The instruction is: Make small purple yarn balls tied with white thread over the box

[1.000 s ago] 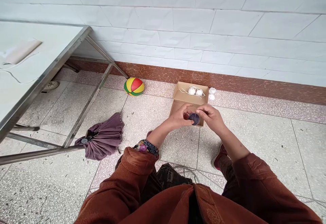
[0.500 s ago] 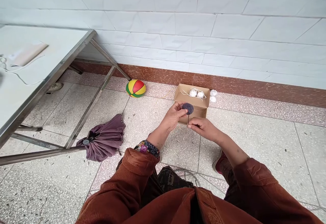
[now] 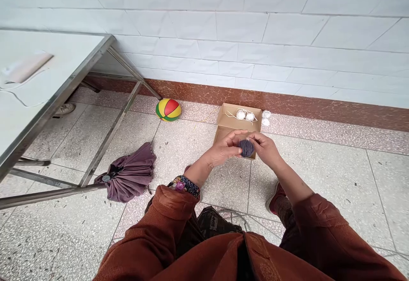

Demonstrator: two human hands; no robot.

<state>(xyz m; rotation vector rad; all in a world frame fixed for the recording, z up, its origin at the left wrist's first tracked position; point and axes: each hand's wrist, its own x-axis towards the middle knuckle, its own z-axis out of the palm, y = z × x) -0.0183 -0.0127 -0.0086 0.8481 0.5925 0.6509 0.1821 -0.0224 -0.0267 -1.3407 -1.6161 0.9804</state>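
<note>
A small ball of dark grey yarn (image 3: pixel 246 148) is gripped between the thumb and fingers of my left hand (image 3: pixel 223 149), above the open cardboard box (image 3: pixel 220 121). My right hand (image 3: pixel 264 149) is closed at the ball's upper right side, thumb and fingers pinched on the yarn. The loose strand cannot be made out between the fingers. Two balls of white yarn (image 3: pixel 245 115) with trailing ends lie in the far part of the box. Two more white balls (image 3: pixel 266 118) sit on the floor just right of it.
A red, yellow and green ball (image 3: pixel 168 110) rests by the wall near a table leg. The metal-framed table (image 3: pixel 76 46) stands at left, with a folded purple umbrella (image 3: pixel 134 172) on the floor by its lower bar. A dark bag (image 3: pixel 217 223) is between my feet.
My right hand has moved up from below the yarn ball to its upper right side. The ball has shifted slightly right and down, and the stretched strand no longer shows.
</note>
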